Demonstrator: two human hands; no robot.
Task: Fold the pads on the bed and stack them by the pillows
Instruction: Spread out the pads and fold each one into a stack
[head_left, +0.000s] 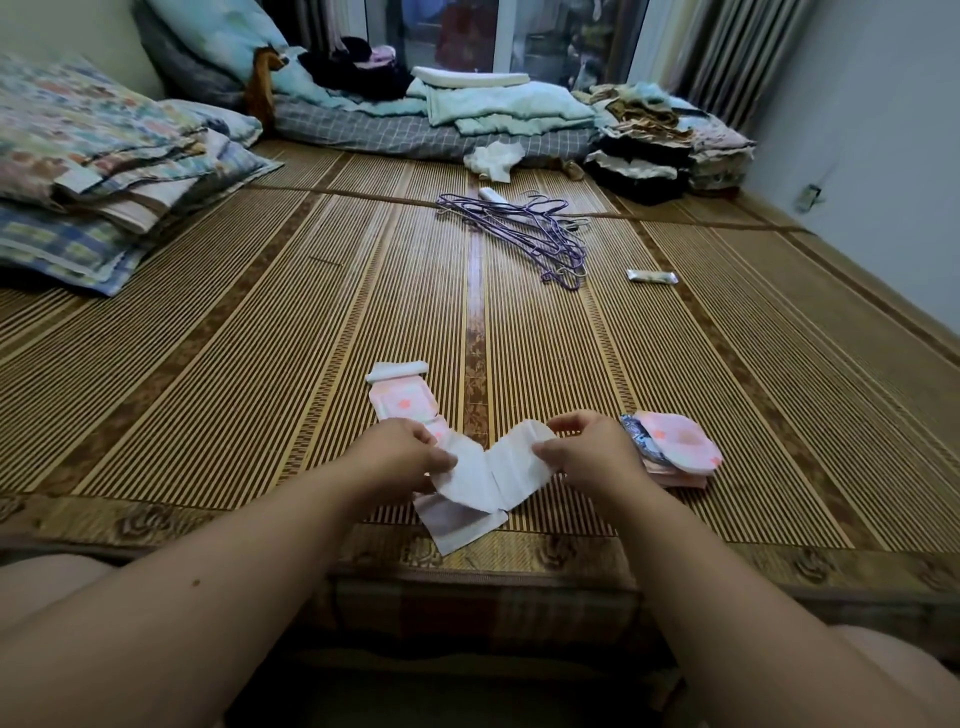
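A white pad is bent into a V above the near edge of the bed, its pale wrapper flap lying on the mat below it. My left hand pinches its left end and my right hand pinches its right end. Behind my left hand a pink pad lies flat with a white end tab. To the right of my right hand sits a small pile of pink pads. The patterned pillows are stacked at the far left.
The bamboo mat covers the bed. Purple wire hangers lie mid-bed, with a small foil packet to their right. Folded bedding and piles of clothes line the far side by the window.
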